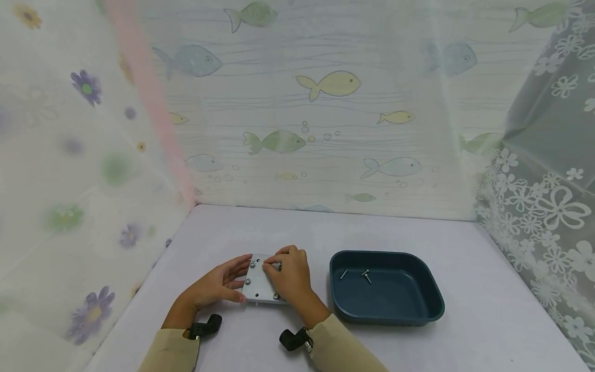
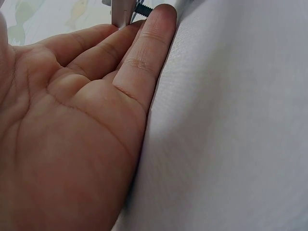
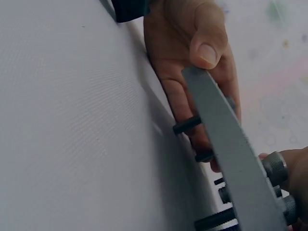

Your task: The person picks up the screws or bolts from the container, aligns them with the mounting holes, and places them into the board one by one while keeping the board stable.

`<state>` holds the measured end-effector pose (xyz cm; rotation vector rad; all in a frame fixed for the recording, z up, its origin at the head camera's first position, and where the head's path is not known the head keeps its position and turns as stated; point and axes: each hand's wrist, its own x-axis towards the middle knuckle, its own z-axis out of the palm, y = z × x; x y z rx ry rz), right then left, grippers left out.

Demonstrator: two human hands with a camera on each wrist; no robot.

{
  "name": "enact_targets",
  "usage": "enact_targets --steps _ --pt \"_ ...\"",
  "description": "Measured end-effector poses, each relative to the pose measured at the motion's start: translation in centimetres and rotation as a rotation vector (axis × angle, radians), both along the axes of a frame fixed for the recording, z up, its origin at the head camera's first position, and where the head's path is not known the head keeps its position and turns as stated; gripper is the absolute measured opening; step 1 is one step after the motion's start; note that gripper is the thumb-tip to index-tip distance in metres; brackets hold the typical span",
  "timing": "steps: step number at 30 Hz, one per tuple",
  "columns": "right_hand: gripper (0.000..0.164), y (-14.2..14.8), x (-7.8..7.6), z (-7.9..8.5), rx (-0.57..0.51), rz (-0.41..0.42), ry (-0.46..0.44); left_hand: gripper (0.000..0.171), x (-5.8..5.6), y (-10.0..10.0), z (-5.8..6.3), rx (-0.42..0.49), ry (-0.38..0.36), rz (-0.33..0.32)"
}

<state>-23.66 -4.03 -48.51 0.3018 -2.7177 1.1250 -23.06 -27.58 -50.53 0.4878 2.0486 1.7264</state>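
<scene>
A flat light-grey metal plate point(image 1: 261, 285) with several holes lies low over the table. My left hand point(image 1: 218, 281) holds its left side, thumb at the near corner and fingers along the far part of that edge. Above the plate, my right hand point(image 1: 293, 274) pinches a small screw point(image 1: 278, 266), mostly covered by the fingertips. Several socket-head screws point(image 1: 248, 281) sit in other holes. In the right wrist view, the plate point(image 3: 231, 149) appears edge-on, with threaded shanks point(image 3: 187, 124) protruding from its underside and knurled heads point(image 3: 275, 168) on top.
A dark blue tray point(image 1: 388, 316) stands on the white table point(image 1: 469, 279) to the right of my right hand. Several loose screws point(image 1: 344, 274) lie inside it. Printed curtains point(image 1: 279, 103) hang behind and at both sides.
</scene>
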Motion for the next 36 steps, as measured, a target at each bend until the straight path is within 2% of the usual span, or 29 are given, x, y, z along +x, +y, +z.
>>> enact_targets --steps 5,11,19,28,36 --pt "0.014 0.2 0.1 0.7 -0.024 0.029 -0.022 0.116 0.2 0.0 0.1 0.017 -0.016 -0.008" --pt "0.014 0.9 0.6 2.6 -0.027 0.079 -0.041 0.116 0.2 0.0 0.2 0.017 -0.025 -0.006" --pt "0.014 2.8 1.0 5.0 -0.033 0.157 -0.061 0.114 -0.2 0.0 0.2 0.000 0.008 -0.012" --pt "0.015 5.5 1.1 7.0 -0.061 0.251 -0.063 0.114 0.1 0.0 0.1 0.018 -0.016 -0.001" --pt "0.013 8.4 0.8 7.6 -0.017 0.298 -0.098 0.112 0.1 0.0 0.0 0.032 -0.004 -0.001"
